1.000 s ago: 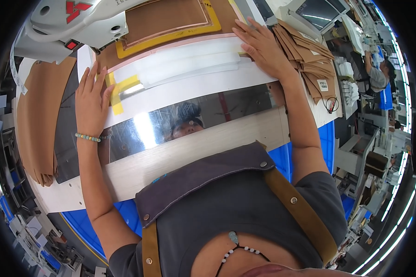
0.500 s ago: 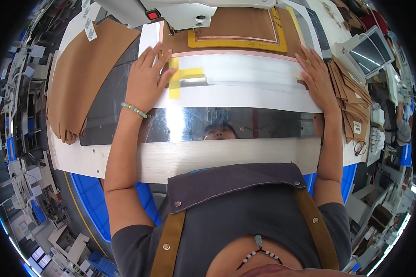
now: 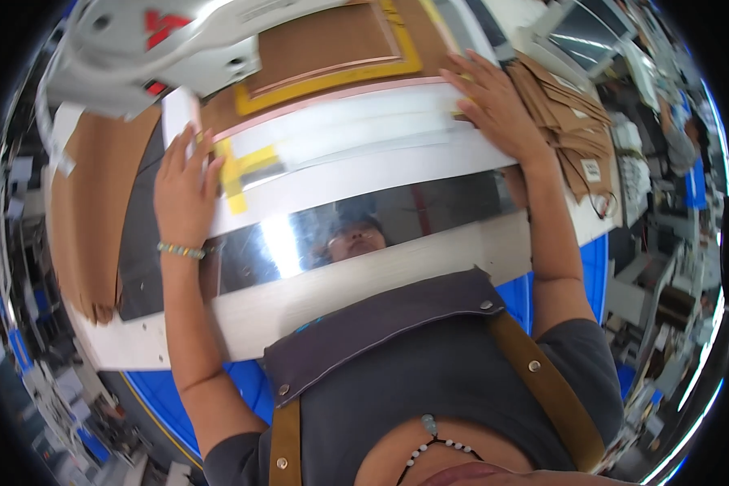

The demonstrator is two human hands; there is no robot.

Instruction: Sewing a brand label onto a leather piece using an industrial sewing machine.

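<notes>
Pale worktable [image 3: 243, 320]: mirror-like metal plate [image 3: 454, 198] nearest the body, white sheet [image 3: 340, 182] just beyond, yellow frame [image 3: 328, 91] farther up. Left hand [image 3: 185, 190] and right hand [image 3: 500, 113] lie open at sheet's opposite ends, fingers extended, gripping nothing.

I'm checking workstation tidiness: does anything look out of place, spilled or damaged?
The flat brown pieces beside the right hand lie raggedly, edges jutting at different angles; the brown sheets by the left hand look neater. No spill shows.
</notes>
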